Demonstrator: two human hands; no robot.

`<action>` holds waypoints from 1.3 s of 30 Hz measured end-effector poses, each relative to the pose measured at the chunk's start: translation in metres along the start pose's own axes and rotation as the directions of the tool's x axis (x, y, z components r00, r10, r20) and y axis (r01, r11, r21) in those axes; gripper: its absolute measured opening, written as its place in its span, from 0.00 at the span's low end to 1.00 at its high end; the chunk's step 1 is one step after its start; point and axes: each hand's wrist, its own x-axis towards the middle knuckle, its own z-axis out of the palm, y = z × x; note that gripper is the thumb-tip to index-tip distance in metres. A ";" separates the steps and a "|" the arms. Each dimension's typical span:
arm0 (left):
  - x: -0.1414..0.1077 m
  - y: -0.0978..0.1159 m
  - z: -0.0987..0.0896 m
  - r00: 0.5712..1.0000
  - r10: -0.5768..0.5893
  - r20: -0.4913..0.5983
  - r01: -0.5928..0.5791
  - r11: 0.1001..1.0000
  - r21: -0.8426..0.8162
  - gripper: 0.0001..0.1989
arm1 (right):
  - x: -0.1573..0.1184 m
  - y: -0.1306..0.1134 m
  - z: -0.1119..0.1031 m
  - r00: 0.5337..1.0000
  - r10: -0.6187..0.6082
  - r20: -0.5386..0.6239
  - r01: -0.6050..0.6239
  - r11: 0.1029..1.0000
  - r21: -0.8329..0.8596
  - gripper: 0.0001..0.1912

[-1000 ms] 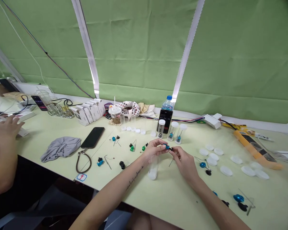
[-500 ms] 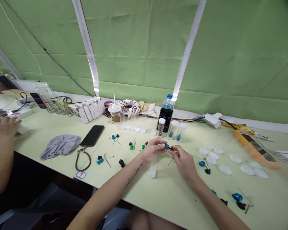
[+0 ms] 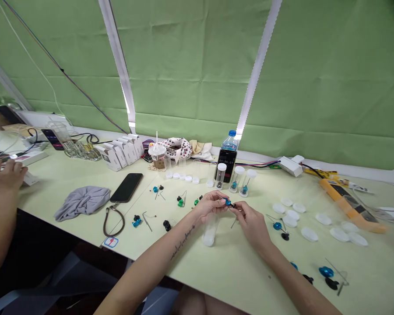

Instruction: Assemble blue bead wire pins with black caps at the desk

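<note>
Near the middle of the table, my left hand (image 3: 212, 204) pinches a small blue metal part (image 3: 228, 202) between thumb and fingers. My right hand (image 3: 246, 214) is closed at the black end of that same part, its fingertips close to those of my left hand. A thin metal rod (image 3: 233, 223) shows just below my right fingertips. Under my left wrist stands a clear tube (image 3: 209, 236), partly hidden by it. Behind the hands, capped tubes (image 3: 220, 177) with small parts inside stand before a propped phone (image 3: 228, 162).
White round lids (image 3: 309, 234) and blue and black parts (image 3: 326, 271) lie at the right, near an orange device (image 3: 354, 205). A dark phone (image 3: 127, 187) and grey cloth (image 3: 82, 201) lie left. Another person's hand (image 3: 5, 175) is at the far left.
The other person's hand at the far left has shifted slightly. My hands keep nearly the same place and hold on the blue part.
</note>
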 end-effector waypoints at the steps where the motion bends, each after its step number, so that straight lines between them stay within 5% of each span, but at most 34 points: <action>1: 0.000 0.000 0.000 1.000 0.001 0.002 -0.001 1.000 -0.001 0.17 | 0.000 0.000 0.000 1.000 -0.003 -0.002 0.003 1.000 -0.002 0.15; 39: -0.004 0.001 0.000 1.000 -0.010 0.010 0.010 1.000 -0.003 0.18 | -0.001 0.001 0.002 1.000 -0.017 -0.022 0.017 1.000 -0.024 0.14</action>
